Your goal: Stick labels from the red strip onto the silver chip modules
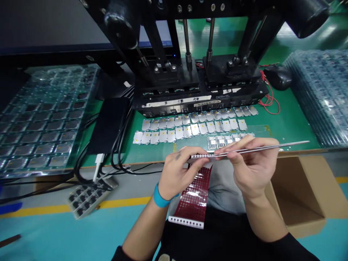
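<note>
My left hand (176, 172), with a blue band at the wrist, is closed on the white, hole-punched edge of a thin sheet. From there a glossy red perforated sheet (193, 197) hangs over my lap, ending in a white strip with a row of holes. My right hand (252, 168) pinches thin white sheets (290, 144), seen almost edge-on and reaching out to the right. Whether the red and white sheets are one piece cannot be made out. Just beyond my fingers lie several small circuit boards (228, 139), partly covered by the right hand.
Two rows of silver-topped boards (171, 136) lie before a black lever-clamp fixture (168, 107). Stacked clear trays stand left (49, 127) and right (328, 98). A mouse (277, 77), cables, a power strip (91, 197) and an open cardboard box (323, 181) are around.
</note>
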The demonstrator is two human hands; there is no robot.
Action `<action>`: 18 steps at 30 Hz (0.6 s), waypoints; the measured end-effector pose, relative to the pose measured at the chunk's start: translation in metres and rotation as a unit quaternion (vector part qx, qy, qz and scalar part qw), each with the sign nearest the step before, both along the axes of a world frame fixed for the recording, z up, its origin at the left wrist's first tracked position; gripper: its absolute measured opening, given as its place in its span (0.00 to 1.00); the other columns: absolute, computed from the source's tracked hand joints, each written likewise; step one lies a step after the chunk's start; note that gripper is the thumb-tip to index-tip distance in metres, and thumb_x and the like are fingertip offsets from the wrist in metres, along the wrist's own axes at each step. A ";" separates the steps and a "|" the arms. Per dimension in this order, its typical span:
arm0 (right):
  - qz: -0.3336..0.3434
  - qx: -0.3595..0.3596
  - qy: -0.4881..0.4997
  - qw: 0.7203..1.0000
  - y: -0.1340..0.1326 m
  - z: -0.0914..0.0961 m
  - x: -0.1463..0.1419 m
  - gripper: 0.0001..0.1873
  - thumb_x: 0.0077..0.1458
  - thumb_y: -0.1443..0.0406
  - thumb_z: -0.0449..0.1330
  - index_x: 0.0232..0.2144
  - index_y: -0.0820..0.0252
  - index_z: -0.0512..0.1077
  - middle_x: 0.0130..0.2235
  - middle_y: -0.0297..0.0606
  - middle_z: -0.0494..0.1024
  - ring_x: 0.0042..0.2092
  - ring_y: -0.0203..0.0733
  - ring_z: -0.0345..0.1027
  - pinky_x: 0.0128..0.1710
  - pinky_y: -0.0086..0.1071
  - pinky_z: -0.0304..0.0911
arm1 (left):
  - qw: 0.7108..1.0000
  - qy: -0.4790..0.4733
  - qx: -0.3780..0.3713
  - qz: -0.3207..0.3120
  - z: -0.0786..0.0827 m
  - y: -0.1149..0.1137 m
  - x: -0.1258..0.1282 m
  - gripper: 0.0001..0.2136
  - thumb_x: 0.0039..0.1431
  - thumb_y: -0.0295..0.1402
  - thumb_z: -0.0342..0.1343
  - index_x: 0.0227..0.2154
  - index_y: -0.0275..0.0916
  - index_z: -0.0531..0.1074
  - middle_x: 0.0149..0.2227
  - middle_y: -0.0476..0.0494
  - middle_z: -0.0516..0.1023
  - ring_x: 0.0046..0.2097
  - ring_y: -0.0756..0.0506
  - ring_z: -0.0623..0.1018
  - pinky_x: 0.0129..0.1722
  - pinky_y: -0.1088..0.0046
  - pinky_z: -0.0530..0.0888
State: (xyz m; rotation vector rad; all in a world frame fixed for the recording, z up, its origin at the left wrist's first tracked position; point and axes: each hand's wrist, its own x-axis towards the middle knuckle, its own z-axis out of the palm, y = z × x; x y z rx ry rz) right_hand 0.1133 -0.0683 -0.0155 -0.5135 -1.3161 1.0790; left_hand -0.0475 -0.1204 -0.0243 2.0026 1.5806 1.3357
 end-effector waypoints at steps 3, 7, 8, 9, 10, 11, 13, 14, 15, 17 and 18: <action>0.008 0.001 0.009 1.000 0.001 0.000 0.000 0.21 0.55 0.79 0.64 0.44 0.51 0.66 0.34 0.29 0.75 0.33 0.41 0.80 0.33 0.39 0.84 | 1.000 0.000 0.000 -0.002 0.000 0.000 0.000 0.04 0.68 0.36 0.56 0.39 0.43 0.72 0.33 0.52 0.82 0.32 0.51 0.81 0.32 0.75 0.77; 0.004 0.001 0.009 1.000 0.000 0.000 -0.001 0.21 0.55 0.79 0.63 0.44 0.51 0.66 0.33 0.29 0.75 0.33 0.42 0.80 0.33 0.39 0.83 | 1.000 -0.002 -0.002 -0.006 -0.001 0.000 0.000 0.03 0.68 0.35 0.56 0.40 0.44 0.72 0.33 0.52 0.83 0.32 0.52 0.81 0.32 0.75 0.77; 0.002 0.000 0.007 1.000 -0.001 -0.001 -0.002 0.21 0.55 0.79 0.63 0.44 0.50 0.66 0.33 0.29 0.75 0.32 0.42 0.80 0.32 0.38 0.83 | 1.000 -0.004 -0.004 -0.006 -0.001 0.000 0.000 0.03 0.68 0.35 0.56 0.39 0.44 0.72 0.33 0.52 0.83 0.32 0.52 0.81 0.33 0.75 0.77; 0.000 -0.003 0.007 1.000 -0.001 -0.001 -0.002 0.20 0.55 0.78 0.63 0.43 0.50 0.66 0.33 0.29 0.75 0.32 0.42 0.80 0.31 0.38 0.83 | 1.000 -0.005 -0.006 -0.006 -0.001 -0.001 0.000 0.02 0.68 0.35 0.56 0.39 0.44 0.72 0.33 0.52 0.82 0.32 0.52 0.81 0.33 0.75 0.77; 0.000 -0.008 0.009 1.000 -0.002 -0.001 -0.001 0.20 0.56 0.77 0.64 0.43 0.50 0.66 0.32 0.29 0.75 0.31 0.41 0.80 0.30 0.38 0.82 | 1.000 -0.007 -0.009 -0.005 -0.001 -0.001 0.000 0.02 0.68 0.35 0.56 0.39 0.44 0.72 0.33 0.52 0.82 0.33 0.51 0.81 0.33 0.75 0.77; 0.000 -0.015 0.012 1.000 -0.001 -0.002 0.000 0.19 0.56 0.77 0.64 0.42 0.50 0.66 0.32 0.28 0.75 0.31 0.41 0.79 0.29 0.38 0.81 | 1.000 -0.010 -0.013 -0.005 -0.001 -0.002 0.000 0.02 0.68 0.35 0.57 0.40 0.44 0.72 0.34 0.52 0.83 0.33 0.51 0.81 0.33 0.74 0.77; -0.005 -0.034 0.018 0.999 0.003 -0.001 0.004 0.18 0.56 0.76 0.64 0.41 0.51 0.65 0.31 0.28 0.74 0.31 0.42 0.79 0.27 0.38 0.80 | 0.999 -0.022 -0.028 -0.014 -0.001 -0.003 -0.002 0.02 0.68 0.34 0.56 0.41 0.44 0.72 0.34 0.51 0.83 0.34 0.50 0.81 0.34 0.73 0.77; -0.011 -0.040 0.018 0.999 0.007 -0.001 0.008 0.17 0.56 0.75 0.65 0.41 0.51 0.64 0.31 0.27 0.74 0.31 0.42 0.79 0.27 0.38 0.80 | 0.999 -0.023 -0.035 -0.029 -0.001 -0.003 -0.002 0.02 0.68 0.33 0.56 0.41 0.43 0.72 0.35 0.50 0.83 0.36 0.49 0.81 0.36 0.72 0.77; -0.021 -0.044 0.013 0.999 0.013 0.000 0.011 0.17 0.57 0.74 0.65 0.40 0.50 0.64 0.30 0.27 0.73 0.30 0.42 0.79 0.27 0.37 0.80 | 0.998 -0.018 -0.038 -0.047 0.000 -0.002 -0.003 0.03 0.68 0.33 0.56 0.42 0.43 0.72 0.37 0.49 0.83 0.38 0.48 0.82 0.39 0.70 0.78; -0.041 -0.047 -0.016 0.998 0.029 0.001 0.018 0.16 0.58 0.71 0.65 0.39 0.50 0.63 0.30 0.25 0.73 0.29 0.40 0.79 0.25 0.34 0.78 | 0.995 0.025 -0.035 -0.093 0.000 0.001 -0.003 0.04 0.68 0.33 0.57 0.43 0.43 0.71 0.43 0.47 0.83 0.46 0.45 0.82 0.46 0.64 0.77; -0.046 -0.045 -0.038 0.997 0.038 0.001 0.020 0.16 0.58 0.70 0.66 0.39 0.50 0.62 0.29 0.24 0.73 0.28 0.39 0.79 0.24 0.32 0.77 | 0.991 0.063 -0.030 -0.113 0.000 0.003 -0.003 0.05 0.68 0.34 0.56 0.44 0.42 0.71 0.47 0.45 0.83 0.51 0.44 0.80 0.50 0.61 0.76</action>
